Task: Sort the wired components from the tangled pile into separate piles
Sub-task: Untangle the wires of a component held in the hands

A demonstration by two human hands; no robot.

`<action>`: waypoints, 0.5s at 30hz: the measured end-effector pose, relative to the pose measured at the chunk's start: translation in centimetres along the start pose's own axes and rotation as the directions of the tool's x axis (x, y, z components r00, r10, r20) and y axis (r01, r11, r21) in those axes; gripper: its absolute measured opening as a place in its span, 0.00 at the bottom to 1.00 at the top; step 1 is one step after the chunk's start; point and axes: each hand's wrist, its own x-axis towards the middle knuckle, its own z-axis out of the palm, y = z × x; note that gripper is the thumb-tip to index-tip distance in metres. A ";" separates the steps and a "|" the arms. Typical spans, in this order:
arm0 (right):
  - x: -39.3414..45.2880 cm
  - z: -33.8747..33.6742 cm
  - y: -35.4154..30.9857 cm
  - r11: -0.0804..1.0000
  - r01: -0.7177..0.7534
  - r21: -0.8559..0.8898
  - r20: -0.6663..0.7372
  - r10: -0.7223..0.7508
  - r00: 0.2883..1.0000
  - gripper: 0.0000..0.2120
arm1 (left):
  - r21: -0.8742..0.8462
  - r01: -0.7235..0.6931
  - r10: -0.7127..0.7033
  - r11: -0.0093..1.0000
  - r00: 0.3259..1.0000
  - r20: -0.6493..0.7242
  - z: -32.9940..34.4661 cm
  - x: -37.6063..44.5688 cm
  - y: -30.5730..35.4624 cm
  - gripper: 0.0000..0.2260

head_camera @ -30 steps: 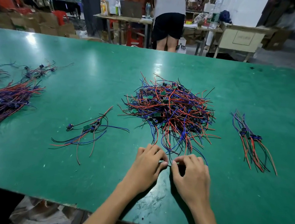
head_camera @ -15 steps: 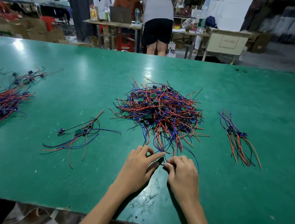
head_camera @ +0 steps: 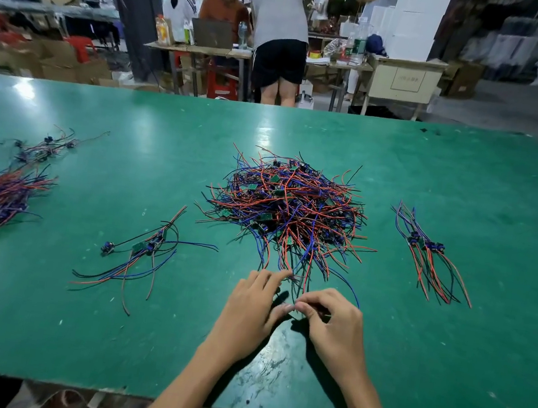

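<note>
Two hands working wire ends at the near edge of the tangled pile (head_camera: pixel 286 206).

The right hand (head_camera: pixel 334 330) pinches thin wires between curled fingers and thumb; the left hand (head_camera: pixel 251 308) touches it, thumb meeting those fingertips, index finger stretched toward the pile just beyond. On the green bench (head_camera: pixel 70 331), a small sorted pile (head_camera: pixel 141 251) lies left of the hands, another sorted pile (head_camera: pixel 429 257) to their right.

A factory-style assembly workshop: a long green workbench (head_camera: pixel 413 345) fills the lower frame, heaped with wired parts (head_camera: pixel 289 206). Along the top, workers (head_camera: pixel 275 28) stand at cluttered tables (head_camera: pixel 199 50), with cardboard boxes (head_camera: pixel 55 63) at upper left and white cartons (head_camera: pixel 414 20) at upper right.
</note>
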 end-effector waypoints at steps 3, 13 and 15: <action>-0.6 0.2 -0.3 0.984 0.172 -0.046 0.011 -0.172 0.985 0.07 | 0.024 -0.025 0.026 0.999 0.998 -0.053 -0.1 -0.2 0.1 0.25; -2.1 0.5 0.6 0.911 0.372 -0.180 -0.240 -0.407 0.881 0.09 | 0.101 -0.175 0.192 0.979 0.963 -0.188 -0.4 -0.6 1.1 0.10; -2.0 0.4 0.7 0.929 0.338 -0.154 -0.293 -0.369 0.882 0.10 | 0.152 -0.183 0.219 0.971 0.936 -0.274 -0.3 -0.5 1.3 0.06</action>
